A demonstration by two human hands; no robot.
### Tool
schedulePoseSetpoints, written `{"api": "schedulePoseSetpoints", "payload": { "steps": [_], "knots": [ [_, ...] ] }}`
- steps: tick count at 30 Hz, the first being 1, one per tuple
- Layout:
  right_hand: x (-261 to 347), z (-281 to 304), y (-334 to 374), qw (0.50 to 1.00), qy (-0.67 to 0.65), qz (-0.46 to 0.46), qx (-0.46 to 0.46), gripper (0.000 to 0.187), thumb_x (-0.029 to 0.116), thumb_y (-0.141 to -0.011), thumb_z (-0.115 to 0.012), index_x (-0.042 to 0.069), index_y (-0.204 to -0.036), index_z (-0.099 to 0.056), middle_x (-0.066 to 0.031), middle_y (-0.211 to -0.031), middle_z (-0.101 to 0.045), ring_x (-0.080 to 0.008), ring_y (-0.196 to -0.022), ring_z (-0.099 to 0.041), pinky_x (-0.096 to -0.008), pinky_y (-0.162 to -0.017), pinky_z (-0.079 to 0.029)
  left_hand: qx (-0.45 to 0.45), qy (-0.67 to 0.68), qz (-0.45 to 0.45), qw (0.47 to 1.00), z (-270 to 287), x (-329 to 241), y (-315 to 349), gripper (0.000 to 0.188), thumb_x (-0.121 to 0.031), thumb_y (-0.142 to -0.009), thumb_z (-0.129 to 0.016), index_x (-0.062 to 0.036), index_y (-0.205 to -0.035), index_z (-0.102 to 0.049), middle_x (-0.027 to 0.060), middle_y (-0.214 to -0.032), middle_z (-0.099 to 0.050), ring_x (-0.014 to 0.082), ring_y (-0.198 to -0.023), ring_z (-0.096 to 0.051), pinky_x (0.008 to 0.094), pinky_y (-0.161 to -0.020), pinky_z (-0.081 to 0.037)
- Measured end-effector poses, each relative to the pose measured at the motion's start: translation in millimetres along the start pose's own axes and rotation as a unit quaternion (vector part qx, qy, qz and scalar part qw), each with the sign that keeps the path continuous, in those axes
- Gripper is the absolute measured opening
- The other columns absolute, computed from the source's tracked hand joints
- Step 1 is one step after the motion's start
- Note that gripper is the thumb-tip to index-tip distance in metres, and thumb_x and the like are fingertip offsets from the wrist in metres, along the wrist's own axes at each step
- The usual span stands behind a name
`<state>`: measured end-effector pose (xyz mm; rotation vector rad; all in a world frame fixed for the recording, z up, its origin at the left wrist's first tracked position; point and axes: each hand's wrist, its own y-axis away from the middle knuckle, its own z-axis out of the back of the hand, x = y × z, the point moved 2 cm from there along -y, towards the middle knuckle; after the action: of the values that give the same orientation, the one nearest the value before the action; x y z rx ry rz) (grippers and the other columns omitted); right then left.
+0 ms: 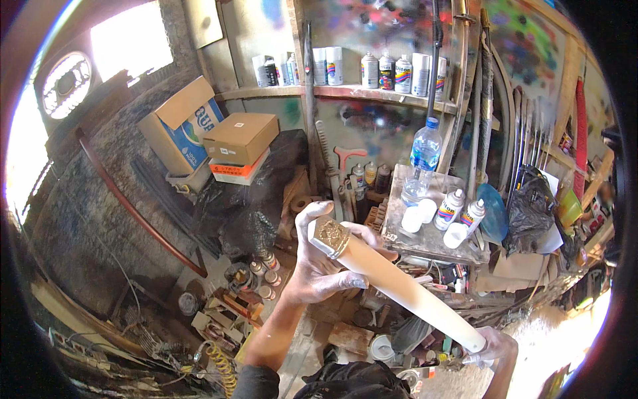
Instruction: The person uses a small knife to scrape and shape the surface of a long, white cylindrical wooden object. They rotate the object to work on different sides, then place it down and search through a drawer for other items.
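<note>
Fingers of the left hand (315,265) cradle the pole (413,297) at its ten-o'clock end; the right hand (500,344) grasps four o'clock. Likely stiff, light, smooth, it suits two-ended support.

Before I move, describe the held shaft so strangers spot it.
Find the table under the blue-capped bottle. Lower in view, the left hand and right hand hold a long cream shaft; its textured gold end sets it apart from everything nearby.

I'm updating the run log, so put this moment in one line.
left hand: holds rod, gold-patterned end | right hand: holds rod, opposite end | table: bottle, spray cans, cups
</note>
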<state>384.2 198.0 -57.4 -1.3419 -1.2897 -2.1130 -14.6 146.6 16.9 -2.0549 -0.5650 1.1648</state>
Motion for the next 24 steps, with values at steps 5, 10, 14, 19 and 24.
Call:
{"api": "schedulePoseSetpoints", "payload": {
  "steps": [5, 10, 14, 19, 24],
  "knots": [
    [25, -34, 18, 0.815, 0.222, 0.336, -0.417, 0.027, 0.011, -0.077, -0.08, 0.004, -0.088, -0.057, -0.0091, -0.079, -0.06, -0.0255, -0.089, -0.062, -0.0373, -0.082, -0.05, -0.087, -0.055, 0.027, 0.994, -9, 9, -6, 0.077, 0.005, -0.084, -0.071, -0.0206, -0.138, -0.021, 0.0181, -0.115, -0.052, 0.0349, -0.106, -0.064, 0.0497, -0.091, -0.057],
    [-20, -113, -74, 0.928, -0.007, 0.357, 0.107, 0.097, 0.035, -0.078, -0.08, 0.012, -0.145, -0.014, -0.017, -0.146, -0.027, -0.0307, -0.131, -0.041, -0.0487, -0.105, -0.04, -0.217, -0.138, 0.113, 0.96, -3, 5, -11, 0.07, 0.002, -0.086, -0.071, -0.019, -0.134, -0.024, 0.0174, -0.116, -0.055, 0.0279, -0.101, -0.066, 0.0393, -0.079, -0.062],
    [-34, -84, -124, 0.735, -0.436, 0.51, -0.098, 0.098, 0.052, -0.082, -0.072, 0.025, -0.156, -0.014, -0.0089, -0.157, -0.032, -0.0318, -0.141, -0.035, -0.0574, -0.113, -0.032, -0.279, -0.21, 0.183, 0.919, 15, 2, -3, 0.067, -0.008, -0.087, -0.072, -0.022, -0.131, -0.024, 0.0139, -0.108, -0.06, 0.0274, -0.099, -0.066, 0.0484, -0.078, -0.062],
    [4, -40, -108, 0.634, -0.511, 0.535, -0.225, 0.061, 0.039, -0.094, -0.062, 0.008, -0.142, -0.042, -0.0164, -0.151, -0.039, -0.0319, -0.143, -0.032, -0.0525, -0.118, -0.025, -0.359, -0.358, 0.228, 0.831, 37, 18, 21, 0.046, -0.015, -0.088, -0.074, -0.0037, -0.118, -0.04, 0.0082, -0.102, -0.058, 0.0157, -0.086, -0.065, 0.0326, -0.073, -0.062],
    [49, 28, -45, 0.546, -0.497, 0.603, -0.303, 0.023, 0.021, -0.101, -0.053, 0.003, -0.115, -0.054, -0.0095, -0.102, -0.056, -0.0207, -0.094, -0.054, -0.0352, -0.094, -0.044, -0.209, -0.256, 0.165, 0.929, 21, 13, 48, 0.045, -0.007, -0.094, -0.064, 0.0008, -0.134, -0.046, 0.011, -0.12, -0.058, 0.0154, -0.109, -0.058, 0.0327, -0.087, -0.056]
  ]
}}
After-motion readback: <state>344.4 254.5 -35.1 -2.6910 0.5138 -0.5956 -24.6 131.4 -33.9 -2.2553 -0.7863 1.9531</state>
